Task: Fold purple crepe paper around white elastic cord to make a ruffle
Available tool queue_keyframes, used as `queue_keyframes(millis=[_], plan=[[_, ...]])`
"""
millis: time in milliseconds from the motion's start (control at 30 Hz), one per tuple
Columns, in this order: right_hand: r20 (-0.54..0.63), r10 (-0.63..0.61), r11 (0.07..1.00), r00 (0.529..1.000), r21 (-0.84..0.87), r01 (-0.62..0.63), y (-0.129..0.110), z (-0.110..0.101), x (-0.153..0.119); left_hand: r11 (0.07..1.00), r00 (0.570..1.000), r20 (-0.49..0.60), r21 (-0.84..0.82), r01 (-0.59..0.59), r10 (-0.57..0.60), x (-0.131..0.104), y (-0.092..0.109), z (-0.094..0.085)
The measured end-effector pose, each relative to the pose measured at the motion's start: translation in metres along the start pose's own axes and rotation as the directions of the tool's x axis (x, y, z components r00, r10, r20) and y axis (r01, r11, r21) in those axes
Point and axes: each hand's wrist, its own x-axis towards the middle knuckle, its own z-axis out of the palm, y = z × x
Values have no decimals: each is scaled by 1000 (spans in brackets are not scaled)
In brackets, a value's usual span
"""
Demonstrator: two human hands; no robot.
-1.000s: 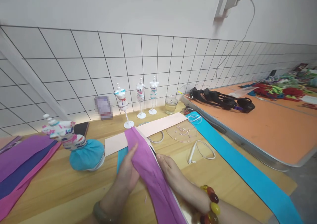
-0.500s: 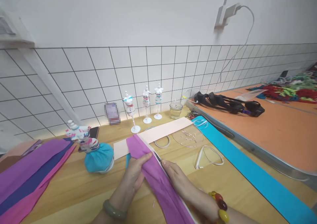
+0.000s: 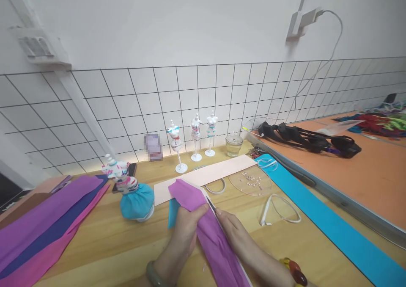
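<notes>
My left hand is closed on a strip of purple fabric, its thumb pressed on top near the right edge. The strip slants from mid-table towards me, and a pale edge runs down its right side. My right hand is closed round a pair of scissors; only the dark, narrow blades show, at the strip's pale edge, while the handles are hidden in the fingers. Beneath the far end of the strip lies a pale pink strip. A bit of blue material shows beside my left hand.
A small dress form in a blue skirt stands left, near layered coloured fabrics. Several bare forms and a glass cup stand behind. Beads, a white cord and a long blue strip lie right.
The whole view has shifted, so things appear further right and slightly lower. The far right corner of the purple fabric looks more folded over. Both hands keep their grip.
</notes>
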Motion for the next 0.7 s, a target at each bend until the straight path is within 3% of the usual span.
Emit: queue_keyframes(millis=[300,700], plan=[[66,-46,999,997,4,46,5,-1,5,1000,1000,14,-8,17,-17,-1,-1,0],[26,-9,1000,1000,1,9,5,-1,5,1000,1000,29,-25,1,0,-3,-3,0]])
